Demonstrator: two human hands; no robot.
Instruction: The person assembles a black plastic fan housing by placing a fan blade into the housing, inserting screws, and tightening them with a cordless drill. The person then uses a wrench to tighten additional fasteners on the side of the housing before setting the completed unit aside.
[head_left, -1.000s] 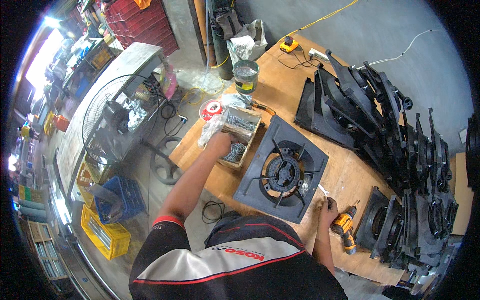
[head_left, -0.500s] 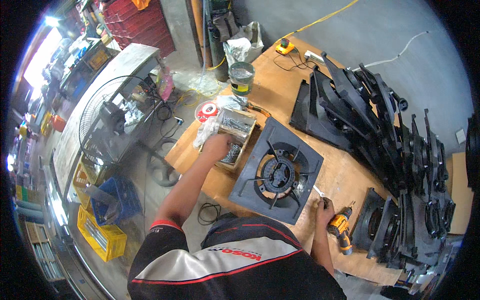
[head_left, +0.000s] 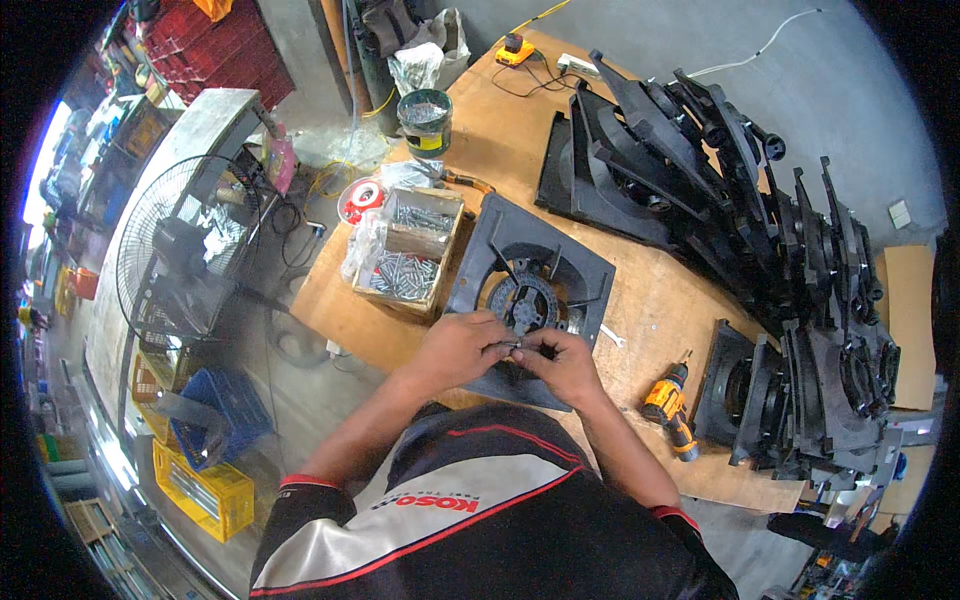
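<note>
A black square fan frame [head_left: 560,262] with a round hub lies flat on the wooden table [head_left: 660,300] in front of me. My left hand [head_left: 460,345] and my right hand [head_left: 560,362] meet over its near edge. Between their fingertips they pinch a small metal screw [head_left: 516,346]. A wooden box of screws [head_left: 405,255] sits just left of the frame. A yellow cordless drill [head_left: 668,405] lies on the table to the right of my right hand.
Several black fan frames [head_left: 780,230] are stacked along the right and far side of the table. A tin can [head_left: 425,120] and a red tape roll [head_left: 360,200] stand beyond the box. A pedestal fan [head_left: 185,250] and crates [head_left: 205,490] stand on the floor to the left.
My left hand came back from the screw box to the frame's near edge. My right hand moved left from beside the drill, and the two hands now meet over a screw.
</note>
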